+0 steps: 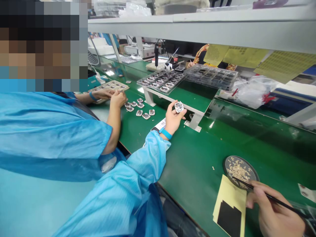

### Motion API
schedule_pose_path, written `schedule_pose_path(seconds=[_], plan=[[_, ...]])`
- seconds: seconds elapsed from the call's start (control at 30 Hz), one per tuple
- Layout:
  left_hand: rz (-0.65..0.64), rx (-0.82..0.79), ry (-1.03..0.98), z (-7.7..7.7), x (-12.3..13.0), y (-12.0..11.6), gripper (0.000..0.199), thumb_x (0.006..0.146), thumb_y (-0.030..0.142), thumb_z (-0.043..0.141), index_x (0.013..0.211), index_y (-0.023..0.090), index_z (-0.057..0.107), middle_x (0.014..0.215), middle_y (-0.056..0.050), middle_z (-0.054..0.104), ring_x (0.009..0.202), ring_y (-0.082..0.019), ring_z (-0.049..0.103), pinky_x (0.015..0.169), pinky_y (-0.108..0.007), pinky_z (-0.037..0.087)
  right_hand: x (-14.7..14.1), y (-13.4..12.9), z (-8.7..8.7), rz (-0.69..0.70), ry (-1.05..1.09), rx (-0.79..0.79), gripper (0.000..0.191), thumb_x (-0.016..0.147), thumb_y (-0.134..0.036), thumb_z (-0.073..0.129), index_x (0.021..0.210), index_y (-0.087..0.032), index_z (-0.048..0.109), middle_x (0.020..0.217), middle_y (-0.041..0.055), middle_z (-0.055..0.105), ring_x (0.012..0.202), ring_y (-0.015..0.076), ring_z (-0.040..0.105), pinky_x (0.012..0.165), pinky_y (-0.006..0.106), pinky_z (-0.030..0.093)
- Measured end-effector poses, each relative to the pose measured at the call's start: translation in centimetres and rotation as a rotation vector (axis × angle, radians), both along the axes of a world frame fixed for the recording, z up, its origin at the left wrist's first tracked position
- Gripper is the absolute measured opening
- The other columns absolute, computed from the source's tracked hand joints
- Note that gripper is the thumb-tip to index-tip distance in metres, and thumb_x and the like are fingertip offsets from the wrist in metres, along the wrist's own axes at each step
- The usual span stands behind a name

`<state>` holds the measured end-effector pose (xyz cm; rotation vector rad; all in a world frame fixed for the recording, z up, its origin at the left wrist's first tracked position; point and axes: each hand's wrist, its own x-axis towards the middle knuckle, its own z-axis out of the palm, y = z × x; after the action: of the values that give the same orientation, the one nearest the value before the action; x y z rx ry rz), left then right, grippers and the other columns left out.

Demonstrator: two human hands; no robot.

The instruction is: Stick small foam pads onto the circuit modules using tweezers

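My left hand [172, 119], in a blue sleeve and wristband, pinches a small white and silver part [179, 106] beside the low white stand [195, 122]. At the lower right, my right hand [276, 210] holds black tweezers [268, 197], whose tip reaches over a round dark dish [255, 173] of small beige pieces [237, 168]. Just below the dish lies a yellow sheet [223, 194] with a black patch [229, 218] on it. Several similar white and silver parts [146, 116] rest on the green table [187, 164] left of my left hand.
A co-worker in blue [49, 131] sits at the left, both hands [116, 98] near a pale tray [118, 85]. Clear compartment trays [161, 80] stand on the raised stand. A white shelf [209, 28] with hanging yellow sheets [244, 56] crosses above. Another person's hand [191, 64] shows behind.
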<state>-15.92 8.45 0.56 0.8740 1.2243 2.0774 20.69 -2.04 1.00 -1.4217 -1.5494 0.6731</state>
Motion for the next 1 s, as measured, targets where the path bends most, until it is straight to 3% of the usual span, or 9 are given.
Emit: schedule_pose_path(seconds=[0.33, 0.53, 1.0], plan=[[-0.021, 0.066, 0.019, -0.5, 0.4, 0.3, 0.074, 0.075, 0.027, 0.085, 0.139, 0.018, 0.049, 0.103, -0.009, 0.072, 0.086, -0.020, 0.071, 0.062, -0.026, 0.059, -0.2, 0.0, 0.5, 0.025, 0.007, 0.060, 0.028, 0.085, -0.044, 0.071, 0.075, -0.018, 0.069, 0.072, 0.0056, 0.069, 0.062, 0.0206, 0.064, 0.072, 0.039, 0.053], [-0.030, 0.065, 0.029, -0.6, 0.7, 0.2, 0.072, 0.075, 0.029, 0.085, 0.136, 0.021, 0.048, 0.103, -0.008, 0.071, 0.091, -0.023, 0.073, 0.063, -0.028, 0.059, -0.3, -0.1, 0.6, 0.005, -0.010, 0.056, 0.032, 0.085, -0.047, 0.070, 0.072, -0.018, 0.067, 0.069, 0.0076, 0.067, 0.080, 0.0253, 0.068, 0.079, 0.040, 0.052], [-0.028, 0.062, 0.049, -0.9, 1.0, 0.2, 0.065, 0.072, 0.031, 0.086, 0.124, 0.020, 0.048, 0.098, -0.006, 0.071, 0.085, -0.020, 0.073, 0.063, -0.026, 0.058, 0.4, -0.1, -0.5, 0.020, 0.078, 0.095, 0.024, 0.082, -0.041, 0.077, 0.079, -0.019, 0.068, 0.071, 0.0052, 0.067, 0.074, 0.0233, 0.066, 0.069, 0.039, 0.049]])
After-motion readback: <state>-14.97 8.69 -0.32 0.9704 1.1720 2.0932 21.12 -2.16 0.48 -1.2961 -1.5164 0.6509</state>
